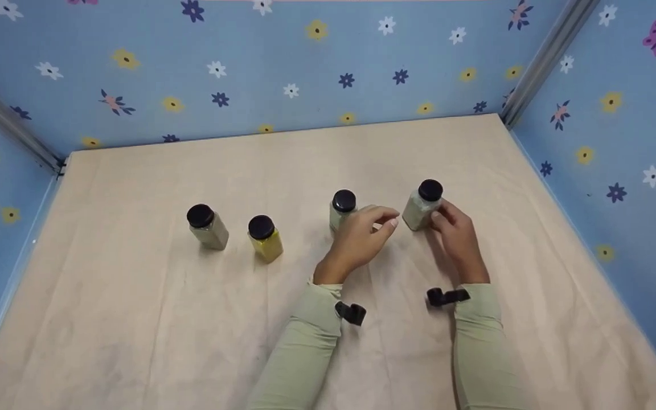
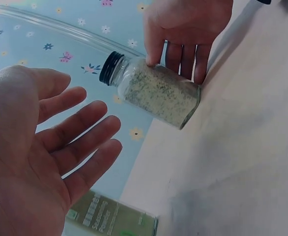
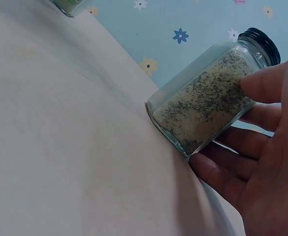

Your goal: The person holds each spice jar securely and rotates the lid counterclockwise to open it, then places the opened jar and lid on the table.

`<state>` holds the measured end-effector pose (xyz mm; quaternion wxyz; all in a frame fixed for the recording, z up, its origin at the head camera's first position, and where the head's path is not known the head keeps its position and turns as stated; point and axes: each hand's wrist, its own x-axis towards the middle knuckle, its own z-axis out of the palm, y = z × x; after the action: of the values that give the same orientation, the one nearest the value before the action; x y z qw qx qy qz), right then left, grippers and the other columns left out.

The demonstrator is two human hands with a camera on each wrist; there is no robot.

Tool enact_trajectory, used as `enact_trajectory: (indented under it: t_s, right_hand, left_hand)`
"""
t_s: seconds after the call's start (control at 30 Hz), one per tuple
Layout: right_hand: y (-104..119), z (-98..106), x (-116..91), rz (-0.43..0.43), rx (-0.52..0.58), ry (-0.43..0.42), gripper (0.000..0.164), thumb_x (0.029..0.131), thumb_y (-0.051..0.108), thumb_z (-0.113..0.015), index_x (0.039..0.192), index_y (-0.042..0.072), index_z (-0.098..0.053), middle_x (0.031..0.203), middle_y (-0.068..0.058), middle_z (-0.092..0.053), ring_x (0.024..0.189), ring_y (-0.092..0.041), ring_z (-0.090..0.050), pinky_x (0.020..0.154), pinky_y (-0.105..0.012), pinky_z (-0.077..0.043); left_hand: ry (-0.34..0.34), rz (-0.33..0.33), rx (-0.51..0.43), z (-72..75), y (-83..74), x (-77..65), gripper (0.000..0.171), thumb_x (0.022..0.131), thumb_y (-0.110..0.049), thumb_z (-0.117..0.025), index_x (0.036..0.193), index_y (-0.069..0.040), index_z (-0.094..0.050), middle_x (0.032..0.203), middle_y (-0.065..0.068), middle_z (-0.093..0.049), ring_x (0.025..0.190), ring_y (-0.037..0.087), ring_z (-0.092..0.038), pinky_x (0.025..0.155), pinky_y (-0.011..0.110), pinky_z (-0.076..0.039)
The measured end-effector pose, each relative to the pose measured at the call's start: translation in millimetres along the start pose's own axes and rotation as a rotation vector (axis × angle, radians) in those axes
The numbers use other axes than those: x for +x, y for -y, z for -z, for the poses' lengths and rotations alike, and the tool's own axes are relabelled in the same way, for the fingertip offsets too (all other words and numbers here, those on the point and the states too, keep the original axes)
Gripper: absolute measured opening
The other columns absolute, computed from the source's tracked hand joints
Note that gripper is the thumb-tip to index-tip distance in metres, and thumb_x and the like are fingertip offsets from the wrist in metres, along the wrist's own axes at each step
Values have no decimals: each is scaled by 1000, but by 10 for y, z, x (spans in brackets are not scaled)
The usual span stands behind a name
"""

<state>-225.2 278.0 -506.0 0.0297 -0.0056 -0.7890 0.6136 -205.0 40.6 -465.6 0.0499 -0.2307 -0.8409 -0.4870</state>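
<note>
A clear glass spice jar (image 1: 421, 210) with a black lid stands on the cloth, filled with a pale, green-flecked seasoning (image 3: 203, 98). My right hand (image 1: 460, 239) grips it from the right, thumb on the near side and fingers behind. To the left of that jar, my left hand (image 1: 359, 242) is held with its fingers loosely bent and nothing in them. Partly hidden behind the left hand is another black-lidded jar (image 1: 343, 201); the left wrist view shows its green label (image 2: 112, 216), which reads "Seasoning Powder".
Farther left stand a jar with yellow contents (image 1: 268, 247) and a jar with greyish-green contents (image 1: 211, 233), both black-lidded. A beige cloth (image 1: 208, 330) covers the table. Blue flowered panels (image 1: 282, 62) border the back and sides.
</note>
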Motion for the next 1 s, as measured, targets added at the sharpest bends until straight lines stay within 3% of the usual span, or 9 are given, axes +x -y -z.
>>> enact_trajectory:
  t_s: [0.33,0.6,0.83,1.0]
  right_hand:
    - [-14,-49,27,35,40,5,42,103,5,-50,143,-8,-48,142,-25,-52,127,-30,-53,99,-33,-49]
    - [1,19,18,17,-51,2,42,104,9,-50,144,-5,-49,139,-22,-55,123,-28,-55,94,-30,-52]
    - [2,43,14,22,-58,-20,40,103,8,-53,141,-5,-51,134,-22,-57,117,-27,-57,87,-26,-54]
    - [-9,11,6,18,-39,-13,39,102,6,-54,140,-5,-52,134,-22,-57,118,-27,-57,90,-29,-54]
  left_hand:
    - [-15,25,-137,-166,25,139,23,99,-12,-61,116,-2,-72,115,5,-67,107,12,-62,84,19,-52]
    - [-67,46,-155,-265,-75,254,21,98,-10,-60,114,-6,-73,114,2,-66,107,9,-63,85,19,-52]
    - [-98,42,-157,-258,-131,363,20,100,-13,-60,114,-7,-73,116,1,-65,109,9,-61,84,18,-51]
    - [-115,61,-169,-288,-111,393,19,99,-12,-61,113,-7,-73,118,2,-64,111,11,-60,85,21,-53]
